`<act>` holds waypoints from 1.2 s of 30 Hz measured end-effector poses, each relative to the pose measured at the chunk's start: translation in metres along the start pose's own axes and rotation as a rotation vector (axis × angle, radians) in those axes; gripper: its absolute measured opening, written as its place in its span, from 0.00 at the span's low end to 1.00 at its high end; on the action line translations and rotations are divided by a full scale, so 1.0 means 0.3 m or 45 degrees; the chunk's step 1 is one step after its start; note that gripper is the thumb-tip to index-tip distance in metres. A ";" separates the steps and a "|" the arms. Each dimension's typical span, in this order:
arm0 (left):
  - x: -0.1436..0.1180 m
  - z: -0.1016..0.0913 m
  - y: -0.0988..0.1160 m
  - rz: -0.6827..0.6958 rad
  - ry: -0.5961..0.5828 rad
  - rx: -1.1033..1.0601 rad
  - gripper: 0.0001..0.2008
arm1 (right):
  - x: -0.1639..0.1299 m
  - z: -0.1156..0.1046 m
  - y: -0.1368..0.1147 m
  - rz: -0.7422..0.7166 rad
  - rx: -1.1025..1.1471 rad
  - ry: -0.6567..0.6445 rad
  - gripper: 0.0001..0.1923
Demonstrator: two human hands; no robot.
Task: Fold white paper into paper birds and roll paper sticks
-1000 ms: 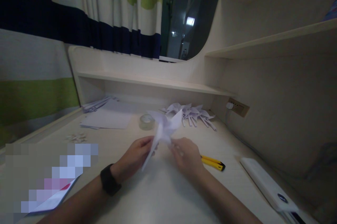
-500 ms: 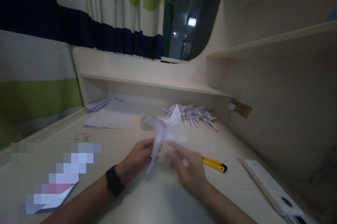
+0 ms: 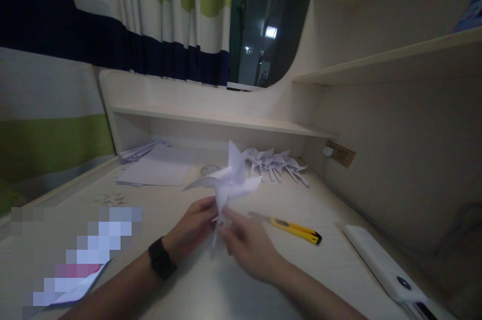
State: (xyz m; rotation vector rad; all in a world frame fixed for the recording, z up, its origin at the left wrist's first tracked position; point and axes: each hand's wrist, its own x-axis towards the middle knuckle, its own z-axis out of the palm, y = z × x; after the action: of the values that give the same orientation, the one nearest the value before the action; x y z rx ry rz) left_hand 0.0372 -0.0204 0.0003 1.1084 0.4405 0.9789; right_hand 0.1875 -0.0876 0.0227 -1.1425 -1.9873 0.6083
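Grip: left hand (image 3: 192, 229) and right hand (image 3: 250, 250) pinched base of white folded-paper pinwheel (image 3: 226, 182); blades stood above fingers, over pale counter (image 3: 331, 209).

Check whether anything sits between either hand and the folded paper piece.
Nothing visible does: the left hand and the right hand both pinch the folded paper piece at its lower end, above the desk.

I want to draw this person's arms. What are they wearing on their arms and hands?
Not much! Both forearms are bare, with no sleeves in view. The left hand has a black band, like a watch or fitness tracker, snug round its wrist. The right hand wears nothing: no gloves, and no rings that I can make out in this dim light.
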 end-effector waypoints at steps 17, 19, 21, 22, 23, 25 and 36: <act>0.008 0.018 0.025 0.098 0.193 0.521 0.18 | 0.068 -0.155 0.150 -0.153 -0.146 0.761 0.11; 0.007 0.021 0.012 0.076 0.095 0.441 0.17 | 0.075 -0.147 0.150 -0.284 -0.219 0.690 0.09; 0.008 0.023 -0.005 0.069 -0.002 0.321 0.16 | 0.077 -0.136 0.146 -0.390 -0.291 0.632 0.09; 0.009 0.023 -0.012 0.066 -0.034 0.275 0.16 | 0.077 -0.131 0.144 -0.420 -0.320 0.619 0.09; 0.010 0.024 -0.018 0.059 -0.051 0.249 0.16 | 0.075 -0.127 0.142 -0.437 -0.341 0.611 0.09; 0.010 0.028 -0.022 0.039 -0.056 0.251 0.16 | 0.071 -0.121 0.138 -0.441 -0.358 0.594 0.09; 0.023 0.060 0.005 -0.134 0.091 0.156 0.19 | 0.059 -0.117 0.109 -0.524 -0.351 0.442 0.14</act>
State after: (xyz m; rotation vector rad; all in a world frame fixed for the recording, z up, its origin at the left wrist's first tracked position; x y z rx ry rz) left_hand 0.0532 -0.0242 0.0102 1.1506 0.6173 0.9107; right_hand 0.2268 -0.0549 0.0275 -0.8796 -1.9525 -0.0761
